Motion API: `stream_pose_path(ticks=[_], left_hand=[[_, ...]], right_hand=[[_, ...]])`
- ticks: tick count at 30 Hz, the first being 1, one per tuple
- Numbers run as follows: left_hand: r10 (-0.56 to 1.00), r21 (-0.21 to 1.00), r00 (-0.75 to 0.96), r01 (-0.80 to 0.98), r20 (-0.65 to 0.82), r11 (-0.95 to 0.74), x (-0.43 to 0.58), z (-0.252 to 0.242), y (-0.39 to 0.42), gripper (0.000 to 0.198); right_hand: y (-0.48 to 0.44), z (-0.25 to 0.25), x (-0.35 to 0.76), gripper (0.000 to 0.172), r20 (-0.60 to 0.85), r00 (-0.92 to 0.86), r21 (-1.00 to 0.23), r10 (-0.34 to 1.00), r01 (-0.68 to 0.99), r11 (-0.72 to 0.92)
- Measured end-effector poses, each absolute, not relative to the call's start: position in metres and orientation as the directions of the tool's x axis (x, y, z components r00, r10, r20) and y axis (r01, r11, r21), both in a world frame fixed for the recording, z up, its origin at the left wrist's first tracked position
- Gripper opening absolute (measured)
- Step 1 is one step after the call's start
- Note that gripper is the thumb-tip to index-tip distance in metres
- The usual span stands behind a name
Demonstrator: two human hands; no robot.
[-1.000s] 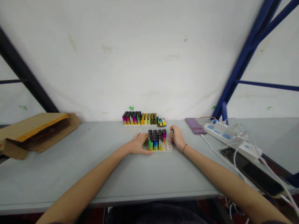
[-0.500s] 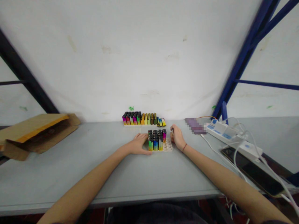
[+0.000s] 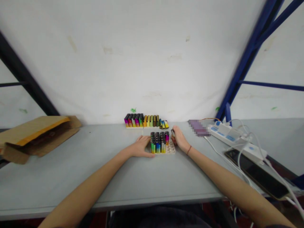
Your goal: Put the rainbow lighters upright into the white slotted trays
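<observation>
Several colourful lighters with black tops (image 3: 158, 146) stand upright in a white tray with round holes (image 3: 170, 148); bare holes show at its right side. My left hand (image 3: 140, 147) rests against the tray's left side, thumb and fingers spread apart around its corner. Just beyond the right edge of the tray, my right hand (image 3: 178, 138) has its fingers closed on a small lighter (image 3: 173, 133), which is partly hidden by the fingers.
Against the wall stand trays of black-topped lighters (image 3: 134, 121) and yellow-green ones (image 3: 151, 121), with a few lying beside them (image 3: 164, 124). An open cardboard box (image 3: 40, 133) lies left. At right are a power strip (image 3: 237, 139), cables, a dark phone (image 3: 256, 172) and a pixelated device (image 3: 199, 128).
My right hand has moved slightly left, and the lighter in its fingers is tilted more. My left hand has stayed against the tray.
</observation>
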State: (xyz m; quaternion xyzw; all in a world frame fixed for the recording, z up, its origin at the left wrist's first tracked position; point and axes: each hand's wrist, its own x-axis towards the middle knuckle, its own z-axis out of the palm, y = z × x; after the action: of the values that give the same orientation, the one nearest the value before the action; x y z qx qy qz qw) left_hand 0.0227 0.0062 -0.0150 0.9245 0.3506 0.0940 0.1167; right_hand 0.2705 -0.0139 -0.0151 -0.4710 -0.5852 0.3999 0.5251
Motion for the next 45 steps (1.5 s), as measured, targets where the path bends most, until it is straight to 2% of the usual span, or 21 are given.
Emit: stream_pose_path(ticks=[2, 7, 11, 14, 20, 27, 37, 45], left_hand=[[0.671, 0.284, 0.736, 0.628, 0.087, -0.725, 0.023, -0.015, 0.006, 0.086], [0.673, 0.265, 0.734, 0.633, 0.093, -0.727, 0.023, -0.017, 0.007, 0.085], [0.679, 0.268, 0.729, 0.64, 0.085, -0.72, 0.024, -0.018, 0.007, 0.085], [0.681, 0.277, 0.726, 0.639, 0.091, -0.718, 0.024, -0.017, 0.007, 0.085], [0.68, 0.276, 0.728, 0.638, 0.087, -0.718, 0.024, -0.014, 0.004, 0.084], [0.677, 0.266, 0.731, 0.637, 0.086, -0.723, 0.024, -0.014, 0.005, 0.084], [0.674, 0.273, 0.732, 0.632, 0.095, -0.725, 0.024, -0.016, 0.006, 0.084], [0.676, 0.279, 0.731, 0.632, 0.096, -0.723, 0.024, -0.014, 0.005, 0.083]], right_hand=[[-0.02, -0.003, 0.274, 0.041, 0.263, -0.039, -0.954, 0.964, 0.141, 0.266], [-0.028, 0.025, 0.287, 0.044, 0.452, -0.163, -0.842, 0.877, 0.246, 0.48], [-0.027, 0.032, 0.293, 0.046, 0.511, -0.214, -0.792, 0.833, 0.26, 0.553], [-0.028, 0.034, 0.295, 0.045, 0.483, -0.273, -0.799, 0.832, 0.252, 0.546], [-0.034, 0.033, 0.298, 0.039, 0.308, -0.418, -0.83, 0.855, 0.321, 0.456], [-0.034, 0.03, 0.297, 0.038, 0.247, -0.44, -0.841, 0.863, 0.345, 0.416], [-0.035, 0.032, 0.298, 0.024, 0.341, -0.406, -0.745, 0.848, 0.433, 0.507], [-0.036, 0.035, 0.296, 0.013, 0.446, -0.442, -0.581, 0.778, 0.519, 0.628]])
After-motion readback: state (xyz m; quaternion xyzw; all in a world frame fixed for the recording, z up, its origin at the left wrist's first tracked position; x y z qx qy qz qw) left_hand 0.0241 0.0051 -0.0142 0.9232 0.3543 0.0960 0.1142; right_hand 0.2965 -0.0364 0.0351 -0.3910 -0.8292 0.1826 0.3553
